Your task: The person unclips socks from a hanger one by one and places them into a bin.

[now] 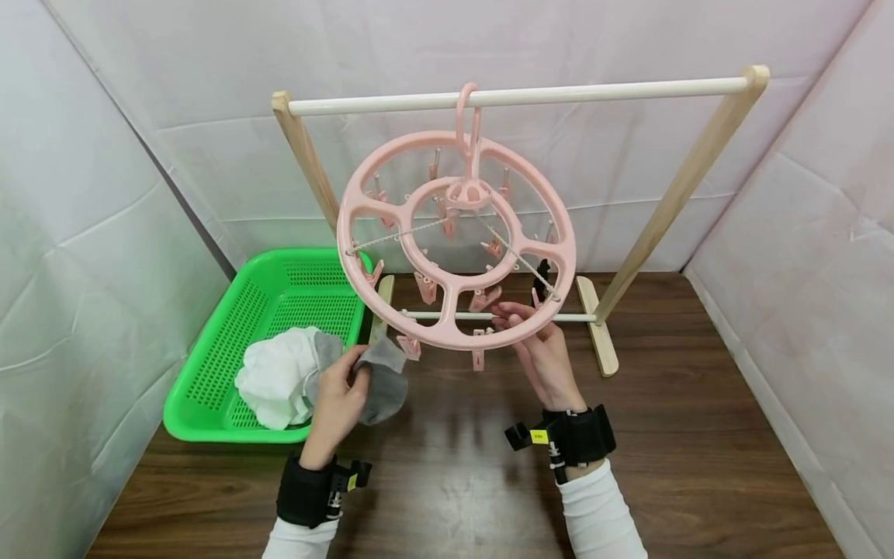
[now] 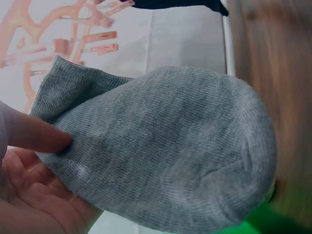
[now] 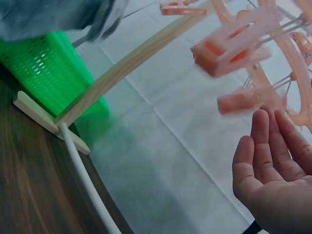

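A grey sock [image 2: 165, 146] hangs from my left hand [image 1: 342, 400], which pinches it near its cuff between thumb and fingers. The sock is right of the green basket and just below the rim of a pink round clip hanger [image 1: 447, 338]. My right hand [image 1: 545, 353] is at the hanger's lower right edge, palm up, with its fingers extended. In the right wrist view its fingertips are close to a pink clip [image 3: 243, 101]; whether they touch it I cannot tell. Another pink clip [image 3: 234, 46] hangs nearby.
The hanger hooks over a white rod [image 1: 601, 93] on a wooden stand [image 1: 680, 194]. At left, a green basket [image 1: 202, 373] holds white cloth [image 1: 275, 380] and a grey piece [image 1: 327, 351]. A black item [image 1: 541, 279] shows behind the hanger's right side.
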`<state>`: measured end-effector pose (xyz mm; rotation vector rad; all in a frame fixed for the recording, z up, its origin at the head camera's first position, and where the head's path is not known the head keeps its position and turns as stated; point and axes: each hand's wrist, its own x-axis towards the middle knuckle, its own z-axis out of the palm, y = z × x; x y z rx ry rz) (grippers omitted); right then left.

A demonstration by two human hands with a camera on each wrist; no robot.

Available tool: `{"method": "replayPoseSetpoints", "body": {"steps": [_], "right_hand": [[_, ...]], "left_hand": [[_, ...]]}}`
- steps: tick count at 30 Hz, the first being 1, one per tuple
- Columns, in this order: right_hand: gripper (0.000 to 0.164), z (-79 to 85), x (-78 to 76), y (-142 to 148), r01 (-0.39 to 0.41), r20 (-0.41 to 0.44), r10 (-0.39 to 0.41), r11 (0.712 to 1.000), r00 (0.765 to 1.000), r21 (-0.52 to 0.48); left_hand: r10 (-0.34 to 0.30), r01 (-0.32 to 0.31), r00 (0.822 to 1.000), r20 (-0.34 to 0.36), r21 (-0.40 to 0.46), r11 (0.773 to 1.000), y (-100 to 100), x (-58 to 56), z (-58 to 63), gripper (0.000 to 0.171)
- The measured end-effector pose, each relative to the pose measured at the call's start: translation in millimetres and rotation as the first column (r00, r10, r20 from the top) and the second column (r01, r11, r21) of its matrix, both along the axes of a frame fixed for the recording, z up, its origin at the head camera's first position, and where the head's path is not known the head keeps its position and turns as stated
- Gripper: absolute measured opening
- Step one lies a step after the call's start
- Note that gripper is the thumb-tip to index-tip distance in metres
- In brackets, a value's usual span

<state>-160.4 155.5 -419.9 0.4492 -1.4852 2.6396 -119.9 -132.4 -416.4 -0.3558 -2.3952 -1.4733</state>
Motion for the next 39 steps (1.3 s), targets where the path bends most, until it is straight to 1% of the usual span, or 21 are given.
{"method": "replayPoseSetpoints", "body": {"steps": [2, 3, 7, 15, 19, 22, 26, 30, 35, 39], "right_hand": [[0.026, -2.6, 2.1, 1.6, -0.001, 0.016, 0.001, 1.0, 1.0, 0.016], [0.026, -4.0, 3.0, 2.3, 0.003, 0.027, -0.004, 1.0, 1.0, 0.023], [0.027, -11.0, 6.9, 5.9, -0.01, 0.042, 0.009, 1.0, 0.999, 0.029], [0.029, -27.7, 13.8, 9.9, -0.003, 0.061, 0.002, 1.0, 0.998, 0.022], [0.03, -34.0, 16.5, 10.2, -0.008, 0.074, 0.002, 0.997, 0.997, 0.071], [0.024, -38.6, 18.7, 10.4, -0.02, 0.09, 0.008, 0.991, 0.996, 0.135], [0.017, -44.6, 21.6, 10.9, -0.048, 0.106, 0.027, 0.978, 0.994, 0.203], [0.023, -48.7, 25.5, 11.1, -0.068, 0.125, 0.039, 0.969, 0.991, 0.236], [0.03, -52.2, 30.2, 11.0, -0.051, 0.161, 0.004, 0.957, 0.987, 0.287], [0.032, -57.3, 35.3, 12.4, -0.036, 0.186, -0.019, 0.956, 0.982, 0.292]], "left_hand": [[0.012, -0.012, 0.999, -0.03, -0.014, 1.0, -4.4, -0.3, 4.9, 0.028], [0.015, -0.015, 0.999, -0.033, -0.016, 1.0, -6.9, -0.6, 6.8, 0.028], [0.036, -0.038, 0.996, -0.079, -0.033, 0.999, -15.7, -0.3, 14.7, 0.029], [0.079, -0.085, 0.992, -0.101, -0.061, 0.995, -33.1, 1.4, 33.9, 0.029], [0.103, -0.109, 0.989, -0.104, -0.055, 0.993, -42.6, 2.2, 42.0, 0.031], [0.131, -0.137, 0.986, -0.099, -0.05, 0.989, -49.7, 3.1, 45.8, 0.03], [0.169, -0.171, 0.984, -0.065, -0.034, 0.985, -58.7, 3.3, 48.9, 0.028], [0.188, -0.189, 0.982, -0.017, -0.029, 0.982, -67.6, 1.2, 49.8, 0.028], [0.202, -0.2, 0.979, 0.027, -0.065, 0.978, -79.4, -0.9, 50.0, 0.029], [0.227, -0.218, 0.971, 0.076, -0.11, 0.97, -89.8, -3.1, 47.4, 0.03]]}}
